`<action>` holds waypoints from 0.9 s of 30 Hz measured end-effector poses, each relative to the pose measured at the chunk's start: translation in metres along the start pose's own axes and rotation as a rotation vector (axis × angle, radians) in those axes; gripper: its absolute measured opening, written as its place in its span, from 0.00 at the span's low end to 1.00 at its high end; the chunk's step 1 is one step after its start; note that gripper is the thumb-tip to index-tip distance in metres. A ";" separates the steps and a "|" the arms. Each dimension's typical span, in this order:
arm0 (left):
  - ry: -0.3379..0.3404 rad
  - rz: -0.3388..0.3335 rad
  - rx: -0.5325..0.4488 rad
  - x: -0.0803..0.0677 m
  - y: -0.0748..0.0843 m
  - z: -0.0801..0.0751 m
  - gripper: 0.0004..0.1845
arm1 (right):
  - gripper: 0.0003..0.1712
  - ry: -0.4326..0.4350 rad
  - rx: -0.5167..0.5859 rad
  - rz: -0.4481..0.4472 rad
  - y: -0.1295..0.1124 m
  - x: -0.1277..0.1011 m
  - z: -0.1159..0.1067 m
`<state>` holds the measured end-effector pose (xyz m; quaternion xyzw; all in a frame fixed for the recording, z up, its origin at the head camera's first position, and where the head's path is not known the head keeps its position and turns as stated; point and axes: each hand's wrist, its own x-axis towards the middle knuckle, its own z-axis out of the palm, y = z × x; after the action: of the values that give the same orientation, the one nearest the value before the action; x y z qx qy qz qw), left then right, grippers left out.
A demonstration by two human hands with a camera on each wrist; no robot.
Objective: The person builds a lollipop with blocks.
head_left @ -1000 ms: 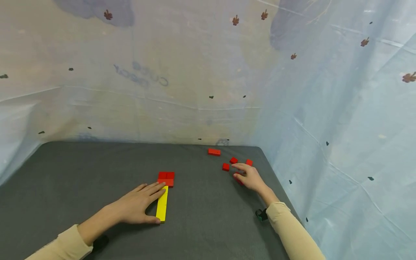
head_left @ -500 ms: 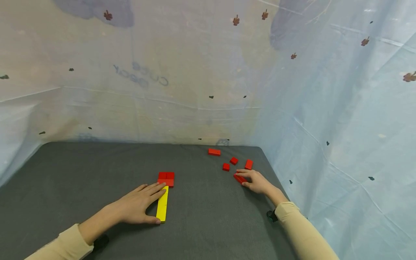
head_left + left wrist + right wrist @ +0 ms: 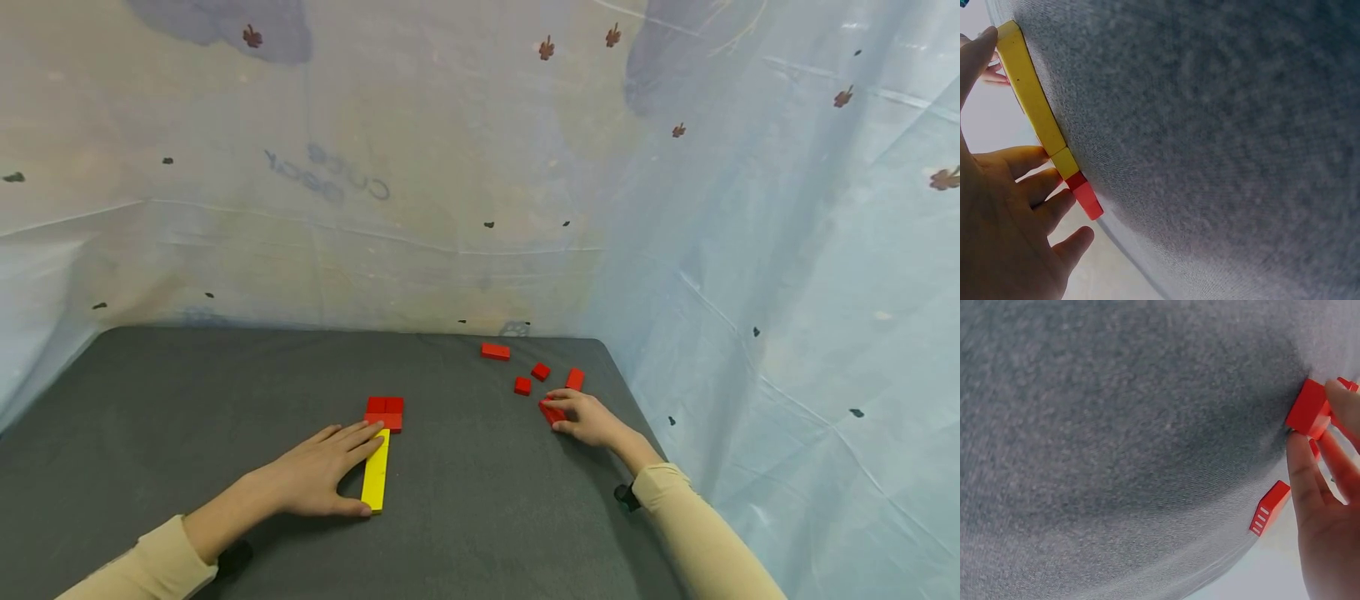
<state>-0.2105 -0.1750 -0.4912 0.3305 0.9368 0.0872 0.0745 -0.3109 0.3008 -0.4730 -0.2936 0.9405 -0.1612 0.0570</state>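
In the head view my left hand (image 3: 318, 475) lies spread, palm down, along the left side of a long yellow block (image 3: 376, 471). Its thumb touches the near end, and the fingertips reach a group of red blocks (image 3: 385, 406) at the far end. The left wrist view shows a short yellow block (image 3: 1064, 162) between the long one and the red. Over on the right side of the table, my right hand (image 3: 592, 421) pinches a red block (image 3: 1307, 407) between thumb and fingers. The fingers partly cover this block in the head view.
Beyond the right hand lie two small red cubes (image 3: 522, 386) and a red oblong block (image 3: 575, 379). Another red oblong block (image 3: 495, 352) is near the table's back edge. Plastic sheeting (image 3: 420, 167) hangs behind and to the right of the dark grey tabletop (image 3: 465, 500).
My right hand has moved slightly right and nearer, and its fingers have closed on the red block, which has turned a little. The left hand stays in place.
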 end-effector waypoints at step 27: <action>-0.002 -0.008 -0.005 0.001 0.001 -0.002 0.56 | 0.26 0.181 0.208 0.033 -0.033 0.014 0.014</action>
<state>-0.2113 -0.1735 -0.4889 0.3264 0.9379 0.0889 0.0767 -0.3019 0.2641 -0.4749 -0.2551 0.9246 -0.2828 0.0048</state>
